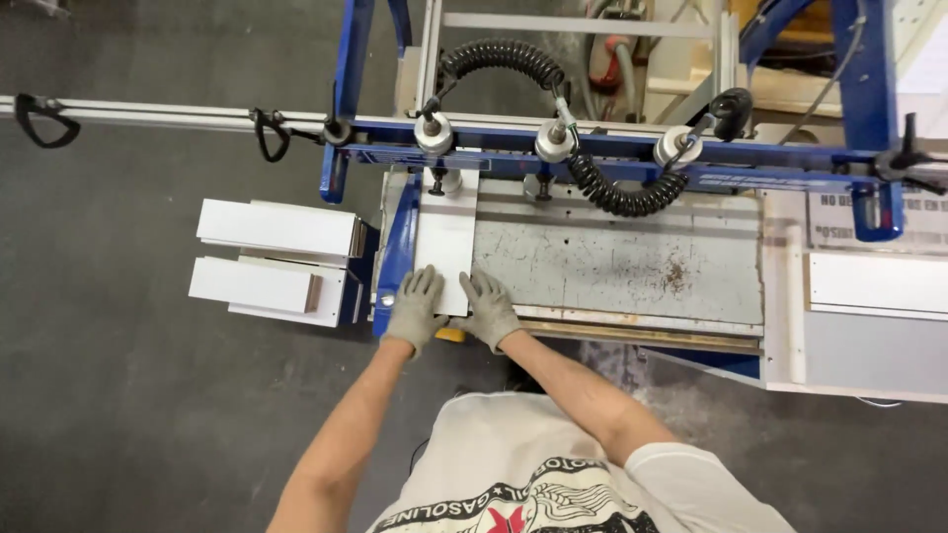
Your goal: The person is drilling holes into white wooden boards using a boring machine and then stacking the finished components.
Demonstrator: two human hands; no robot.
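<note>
Gloved left hand (416,306) and right hand (487,308) flat on a white panel (446,240) atop the blue machine's grey table (612,265).

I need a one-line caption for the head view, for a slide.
Two gloved hands, left hand and right hand, press a white panel flat on the grey bed of a blue machine.

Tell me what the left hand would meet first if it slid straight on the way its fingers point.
The left hand points up along the white panel. Going straight on, it would probably first meet the clamp foot under the blue beam, though depth is unclear.
</note>
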